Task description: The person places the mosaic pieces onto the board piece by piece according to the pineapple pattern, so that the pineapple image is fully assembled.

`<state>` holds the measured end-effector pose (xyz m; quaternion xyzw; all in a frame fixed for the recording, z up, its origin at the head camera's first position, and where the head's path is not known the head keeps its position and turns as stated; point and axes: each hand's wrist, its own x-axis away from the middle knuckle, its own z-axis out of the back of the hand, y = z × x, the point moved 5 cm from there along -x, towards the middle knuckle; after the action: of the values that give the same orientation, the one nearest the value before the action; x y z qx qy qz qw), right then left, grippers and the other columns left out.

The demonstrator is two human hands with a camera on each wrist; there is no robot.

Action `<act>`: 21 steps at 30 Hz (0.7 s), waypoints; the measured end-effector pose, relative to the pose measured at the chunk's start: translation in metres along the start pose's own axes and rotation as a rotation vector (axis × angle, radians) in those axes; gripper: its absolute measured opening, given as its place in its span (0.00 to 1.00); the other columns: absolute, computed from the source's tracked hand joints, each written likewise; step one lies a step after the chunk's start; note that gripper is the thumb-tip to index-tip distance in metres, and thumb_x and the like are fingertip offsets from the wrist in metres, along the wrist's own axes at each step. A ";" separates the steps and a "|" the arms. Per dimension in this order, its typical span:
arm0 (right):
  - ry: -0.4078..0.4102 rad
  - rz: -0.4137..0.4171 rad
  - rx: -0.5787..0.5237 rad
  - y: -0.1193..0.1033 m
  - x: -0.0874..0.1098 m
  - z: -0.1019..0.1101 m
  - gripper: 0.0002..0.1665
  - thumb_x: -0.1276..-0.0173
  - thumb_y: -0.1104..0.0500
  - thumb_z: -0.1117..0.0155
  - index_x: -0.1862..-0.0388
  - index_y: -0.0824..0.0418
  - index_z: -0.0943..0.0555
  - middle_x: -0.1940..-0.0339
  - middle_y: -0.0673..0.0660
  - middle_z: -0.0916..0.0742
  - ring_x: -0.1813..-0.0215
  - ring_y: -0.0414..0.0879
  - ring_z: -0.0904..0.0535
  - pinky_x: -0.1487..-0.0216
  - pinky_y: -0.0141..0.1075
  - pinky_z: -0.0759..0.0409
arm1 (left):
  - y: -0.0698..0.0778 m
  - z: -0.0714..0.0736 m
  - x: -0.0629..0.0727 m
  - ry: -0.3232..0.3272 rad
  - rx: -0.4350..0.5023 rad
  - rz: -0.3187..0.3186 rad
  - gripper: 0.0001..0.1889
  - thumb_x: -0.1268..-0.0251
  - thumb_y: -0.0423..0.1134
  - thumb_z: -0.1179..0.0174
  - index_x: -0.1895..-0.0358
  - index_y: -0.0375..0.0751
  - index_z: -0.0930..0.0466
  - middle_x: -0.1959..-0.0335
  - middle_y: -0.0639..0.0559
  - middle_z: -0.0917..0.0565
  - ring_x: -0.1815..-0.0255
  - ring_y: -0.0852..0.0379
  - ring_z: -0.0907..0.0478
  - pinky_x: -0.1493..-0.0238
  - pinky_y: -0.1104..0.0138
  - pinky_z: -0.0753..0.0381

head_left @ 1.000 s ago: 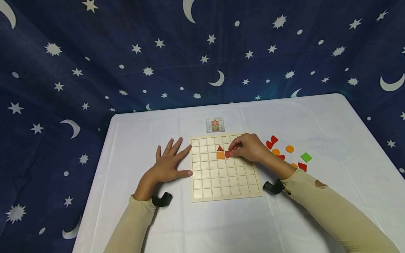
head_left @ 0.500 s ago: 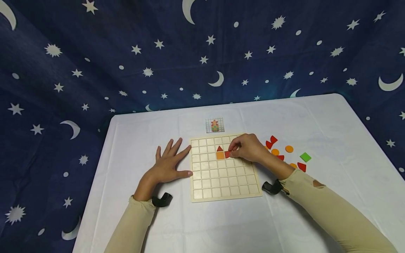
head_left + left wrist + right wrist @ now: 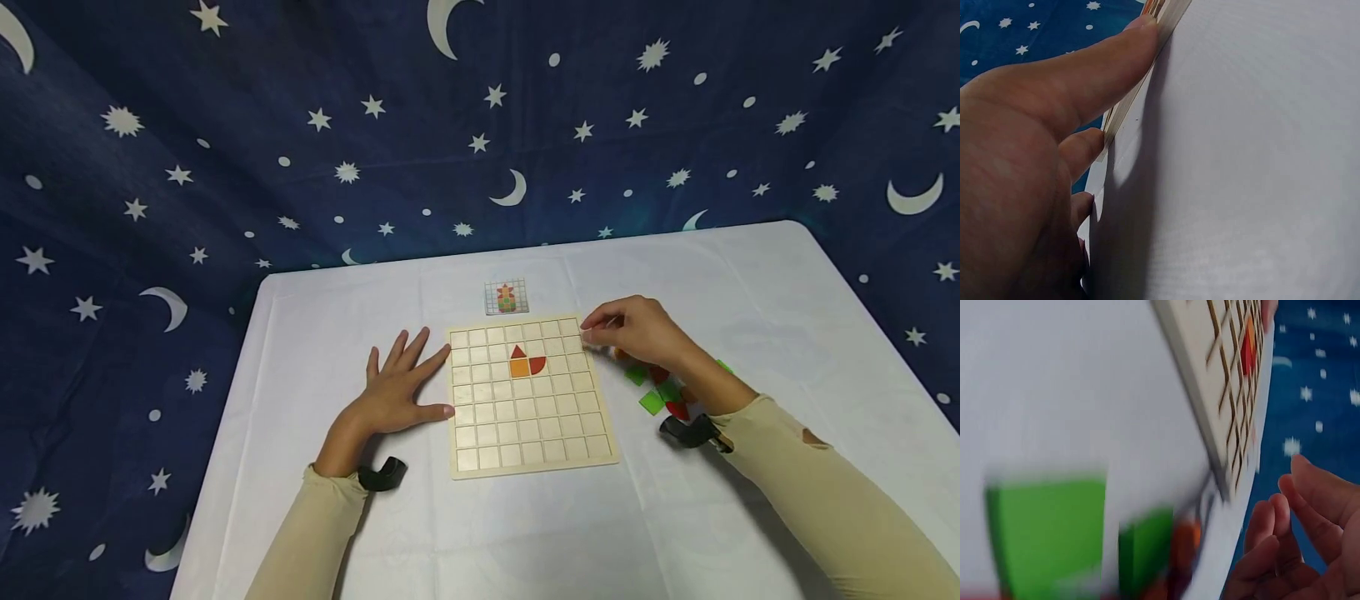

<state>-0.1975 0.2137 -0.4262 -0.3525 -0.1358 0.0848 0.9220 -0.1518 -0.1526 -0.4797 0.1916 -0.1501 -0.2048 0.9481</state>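
A pale wooden grid board point(image 3: 532, 429) lies on the table. On it sit a red triangle point(image 3: 517, 352), an orange square point(image 3: 519, 368) just below, and a red quarter-circle point(image 3: 537, 365) to the square's right. My left hand point(image 3: 393, 393) is spread beside the board, thumb and index fingertips touching its left edge; the left wrist view shows the thumb point(image 3: 1104, 75) against that edge. Near the board's upper right edge is my right hand point(image 3: 637, 332), raised off the board. In the right wrist view its fingers point(image 3: 1272, 519) are loosely bent, with no piece visible between them.
Loose green, red and orange pieces lie right of the board, partly hidden under the right forearm; a green square point(image 3: 652, 403) is among them. Behind the board lies a small pattern card point(image 3: 506, 297). A starry dark-blue cloth point(image 3: 420, 150) hangs beyond the white table point(image 3: 525, 533).
My right hand has let go of the red quarter-circle, leaving it on the board, and has moved right and slightly away from me. The left hand has stayed in place.
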 end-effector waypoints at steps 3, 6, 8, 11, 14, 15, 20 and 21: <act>0.020 -0.012 0.047 0.011 0.004 0.018 0.13 0.32 0.51 0.27 0.53 0.55 0.10 0.66 0.53 0.10 0.65 0.48 0.21 0.67 0.37 0.24 | 0.000 0.000 0.000 -0.002 0.000 0.000 0.51 0.43 0.71 0.36 0.17 0.64 0.49 0.13 0.51 0.61 0.14 0.40 0.71 0.25 0.31 0.75; 0.026 -0.046 0.069 0.022 0.007 0.030 0.15 0.32 0.51 0.27 0.51 0.56 0.10 0.66 0.55 0.10 0.65 0.51 0.20 0.70 0.38 0.23 | 0.000 -0.001 0.000 -0.004 -0.005 0.002 0.51 0.43 0.71 0.36 0.17 0.64 0.49 0.13 0.51 0.61 0.14 0.40 0.72 0.25 0.31 0.75; 0.025 -0.075 0.079 0.030 0.008 0.036 0.16 0.31 0.51 0.27 0.50 0.57 0.11 0.65 0.56 0.10 0.63 0.52 0.21 0.73 0.38 0.22 | 0.000 -0.001 0.000 -0.006 -0.005 0.004 0.51 0.43 0.71 0.36 0.17 0.64 0.48 0.13 0.50 0.61 0.14 0.40 0.72 0.25 0.31 0.75; 0.024 -0.107 0.101 0.040 0.009 0.043 0.17 0.32 0.50 0.27 0.49 0.57 0.11 0.64 0.56 0.10 0.61 0.53 0.23 0.71 0.38 0.21 | 0.001 0.000 0.000 -0.005 -0.003 0.005 0.52 0.43 0.71 0.35 0.17 0.64 0.48 0.13 0.50 0.61 0.14 0.40 0.72 0.25 0.31 0.75; 0.030 -0.110 0.128 0.048 0.007 0.046 0.17 0.33 0.52 0.26 0.50 0.58 0.11 0.60 0.57 0.09 0.58 0.52 0.23 0.66 0.37 0.23 | 0.001 0.001 0.001 0.001 -0.003 0.001 0.51 0.43 0.70 0.35 0.18 0.63 0.48 0.13 0.49 0.60 0.14 0.39 0.71 0.25 0.30 0.75; 0.029 -0.112 0.132 0.050 0.007 0.047 0.17 0.33 0.52 0.26 0.50 0.58 0.10 0.59 0.57 0.09 0.58 0.52 0.23 0.65 0.37 0.24 | 0.002 0.002 0.001 0.005 0.000 -0.002 0.51 0.43 0.70 0.35 0.18 0.63 0.47 0.13 0.48 0.59 0.14 0.38 0.70 0.26 0.29 0.74; 0.014 -0.143 0.141 0.061 0.006 0.048 0.18 0.34 0.53 0.25 0.48 0.60 0.11 0.58 0.60 0.10 0.59 0.52 0.24 0.67 0.37 0.24 | 0.003 0.003 0.002 0.017 0.008 -0.011 0.51 0.43 0.69 0.34 0.18 0.62 0.46 0.13 0.47 0.58 0.14 0.37 0.69 0.26 0.29 0.74; 0.009 -0.154 0.140 0.062 0.006 0.048 0.19 0.35 0.53 0.25 0.48 0.60 0.12 0.58 0.60 0.11 0.60 0.53 0.24 0.67 0.37 0.24 | 0.003 0.003 0.002 0.015 0.009 -0.010 0.51 0.43 0.69 0.34 0.18 0.62 0.46 0.13 0.47 0.59 0.14 0.37 0.69 0.26 0.29 0.74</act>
<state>-0.2107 0.2909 -0.4326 -0.2760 -0.1522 0.0215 0.9488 -0.1501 -0.1519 -0.4749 0.1983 -0.1430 -0.2072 0.9472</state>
